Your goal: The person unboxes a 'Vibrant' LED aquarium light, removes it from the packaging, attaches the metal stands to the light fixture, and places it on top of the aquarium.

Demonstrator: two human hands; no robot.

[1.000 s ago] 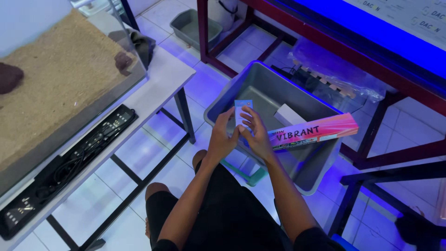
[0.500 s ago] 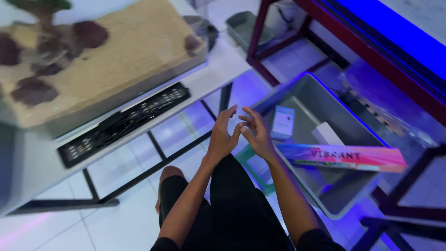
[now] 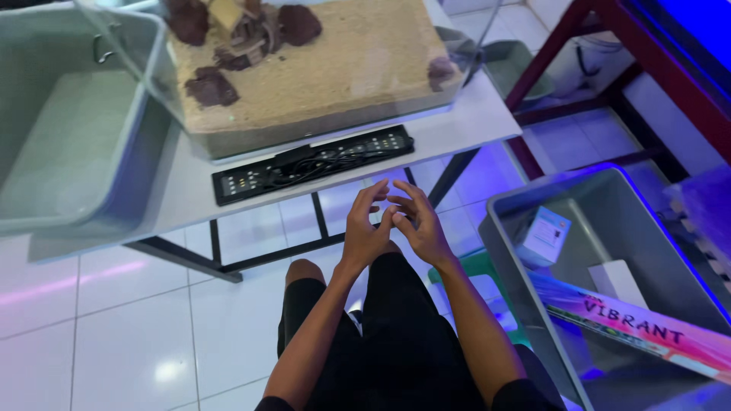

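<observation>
Both hands hover empty above the knees: left hand (image 3: 364,232) and right hand (image 3: 419,228) face each other, fingers loosely spread and curled, fingertips just touching, gripping nothing. Straight ahead of them, on the white table (image 3: 487,114), lies the flat black oblong light bar (image 3: 312,164), its long axis running crosswise, left to right; the left hand sits slightly nearer its middle. Beyond it stands the glass tank of sand (image 3: 320,68). Off to the right of the right hand, the grey plastic tub (image 3: 502,228) holds a small white box (image 3: 545,234).

White tiled floor (image 3: 114,335), white table (image 3: 472,125), blue light
</observation>
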